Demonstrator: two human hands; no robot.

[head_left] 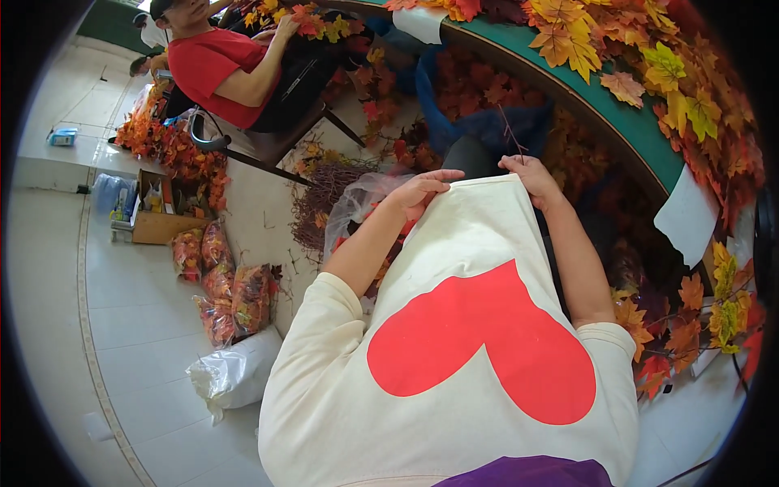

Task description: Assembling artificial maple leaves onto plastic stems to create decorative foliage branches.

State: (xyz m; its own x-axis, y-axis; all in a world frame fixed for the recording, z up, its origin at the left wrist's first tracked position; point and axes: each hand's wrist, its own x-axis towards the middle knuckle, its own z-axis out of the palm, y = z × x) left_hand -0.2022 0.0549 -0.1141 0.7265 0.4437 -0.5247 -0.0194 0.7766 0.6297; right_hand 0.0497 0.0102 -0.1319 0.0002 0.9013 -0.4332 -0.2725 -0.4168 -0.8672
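Note:
The hem of my cream shirt (pixel 479 227), which has a big red heart on it, stretches between my two hands. My left hand (pixel 422 193) is closed at the hem's left corner, with its fingers pressed together on the cloth. At the right corner my right hand (pixel 531 180) is also closed. A thin brown twig (pixel 506 122) sticks up from its fingertips, and the hem lies against this hand. Just beyond the hands is a blue mesh sack (pixel 462 126) with dark red artificial leaves in and around it.
A curved green tabletop (pixel 519 50) heaped with orange and yellow artificial maple leaves (pixel 568 40) runs along the right. Bundled bare twigs (pixel 329 195) lie on the floor at left. Bags of leaves (pixel 217 280) and a cardboard box (pixel 162 227) stand farther left. A person in red (pixel 219 69) sits handling leaves.

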